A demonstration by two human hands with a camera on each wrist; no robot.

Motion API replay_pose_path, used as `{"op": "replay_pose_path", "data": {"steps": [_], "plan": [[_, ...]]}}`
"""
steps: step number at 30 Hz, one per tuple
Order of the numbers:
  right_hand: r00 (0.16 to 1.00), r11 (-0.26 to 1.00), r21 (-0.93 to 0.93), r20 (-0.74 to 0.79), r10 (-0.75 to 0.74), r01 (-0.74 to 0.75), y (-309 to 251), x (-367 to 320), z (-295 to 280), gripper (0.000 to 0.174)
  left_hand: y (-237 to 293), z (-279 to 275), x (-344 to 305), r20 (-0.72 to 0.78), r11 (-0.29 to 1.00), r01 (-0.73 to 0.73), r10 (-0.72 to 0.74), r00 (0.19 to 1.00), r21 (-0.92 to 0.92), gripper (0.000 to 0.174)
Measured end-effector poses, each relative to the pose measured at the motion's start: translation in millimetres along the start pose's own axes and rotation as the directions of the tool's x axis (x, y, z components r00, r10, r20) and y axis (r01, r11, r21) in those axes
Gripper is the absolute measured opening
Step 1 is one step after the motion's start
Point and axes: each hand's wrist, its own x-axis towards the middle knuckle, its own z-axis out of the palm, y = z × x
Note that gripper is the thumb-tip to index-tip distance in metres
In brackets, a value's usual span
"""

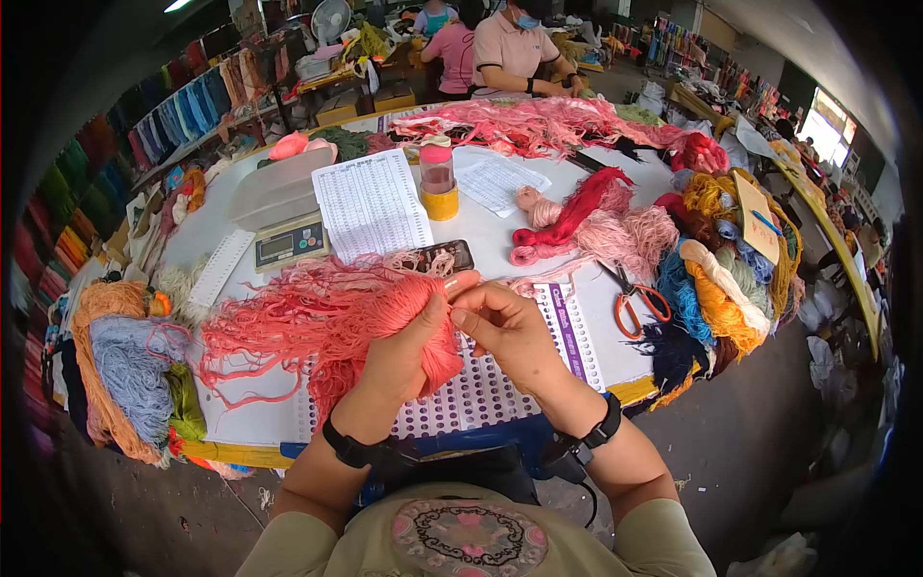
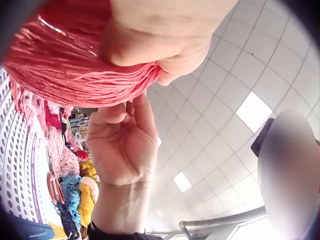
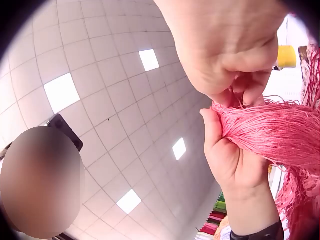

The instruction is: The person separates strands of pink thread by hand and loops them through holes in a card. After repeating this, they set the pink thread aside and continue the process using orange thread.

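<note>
A thick hank of coral-pink yarn (image 1: 312,313) lies across the front of the table, its loose strands spreading left. My left hand (image 1: 399,351) grips its gathered right end, thumb on top, as the left wrist view also shows around the yarn (image 2: 80,77). Close beside it, my right hand (image 1: 519,338) has thumb and fingers pinched together at the hank's edge. In the right wrist view, the right hand's fingertips (image 3: 235,97) hold a few strands at the tip of the bundle. Under the hank is a white card with rows of holes (image 1: 471,399).
Orange-handled scissors (image 1: 627,310) lie to the right, near heaps of blue and yellow yarn (image 1: 726,298). Behind the hank stand a digital scale (image 1: 288,242), a printed sheet (image 1: 373,207) and a pink-lidded jar (image 1: 438,173). More yarn (image 1: 139,370) hangs at the left edge. A person (image 1: 519,53) works opposite.
</note>
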Motion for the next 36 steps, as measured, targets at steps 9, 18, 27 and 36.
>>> {"op": "replay_pose_path", "data": {"steps": [9, 18, 27, 36], "plan": [[0.986, 0.946, 0.286, -0.009, 0.164, -0.155, -10.0, -7.0, -2.0, 0.009, -5.1, -0.3, -5.4, -0.077, 0.998, -0.019, 0.023, 0.997, 0.055, 0.036], [0.977, 0.892, 0.408, 0.002, 0.214, -0.196, -7.6, -7.9, -9.3, 0.012, -6.9, 5.1, -3.9, -0.168, 1.0, -0.015, 0.012, 0.986, -0.015, 0.025], [0.983, 0.975, 0.162, -0.074, 0.169, -0.155, -7.9, -8.6, -10.0, 0.012, -17.1, 10.4, 3.7, -0.175, 1.0, 0.006, -0.011, 0.985, -0.026, 0.025], [0.98, 0.947, 0.286, -0.091, 0.179, -0.147, -2.7, -9.0, -15.2, 0.012, -24.3, 7.8, 5.7, -0.196, 0.998, 0.052, -0.046, 0.979, 0.024, 0.029]]}}
